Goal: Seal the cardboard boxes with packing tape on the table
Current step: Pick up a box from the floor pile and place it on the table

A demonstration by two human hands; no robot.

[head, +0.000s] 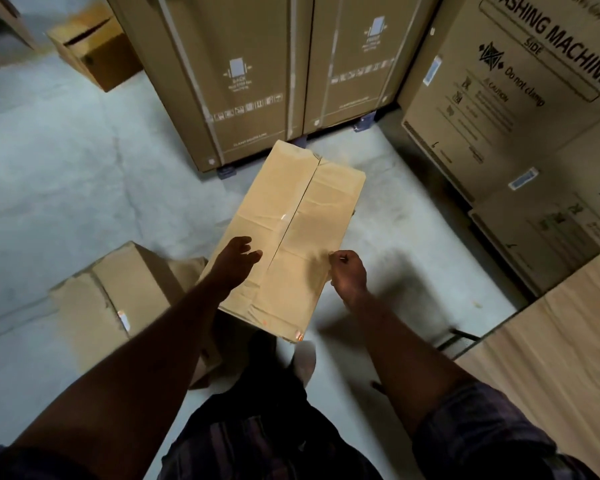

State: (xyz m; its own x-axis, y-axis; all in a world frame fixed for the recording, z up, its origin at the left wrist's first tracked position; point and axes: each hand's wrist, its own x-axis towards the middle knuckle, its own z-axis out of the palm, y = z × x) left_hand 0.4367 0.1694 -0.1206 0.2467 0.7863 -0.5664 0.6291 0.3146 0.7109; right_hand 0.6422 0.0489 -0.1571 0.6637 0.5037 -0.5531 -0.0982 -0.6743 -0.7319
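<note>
On the floor [66, 150] at the lower left sits a crumpled carton [118, 292], its top creased and partly folded in. Just right of it, the left hand [238, 259] lies on the near left flap of the cardboard box [302, 216], fingers fairly straight and spread, pressing rather than grasping. The box is long and narrow, its 2 top flaps closed to a dark seam down the middle. It seems to be carried above the floor in front of the person, not yet on the counter. A small shiny patch beside the seam may be tape, but I cannot tell.

The right hand [349, 275] is at the box's near right edge, fingers curled in and pinching that edge. Farther right, the pale wood counter [551, 341] fills the lower corner, with the washing machine cartons [499, 98] stacked behind it.

The step in hand looks like bringing the box over for sealing. The next move calls for swinging it right and setting it flat on the counter, flaps held together. No tape roll is in view, so 1 must be found before the seam can be closed.
</note>
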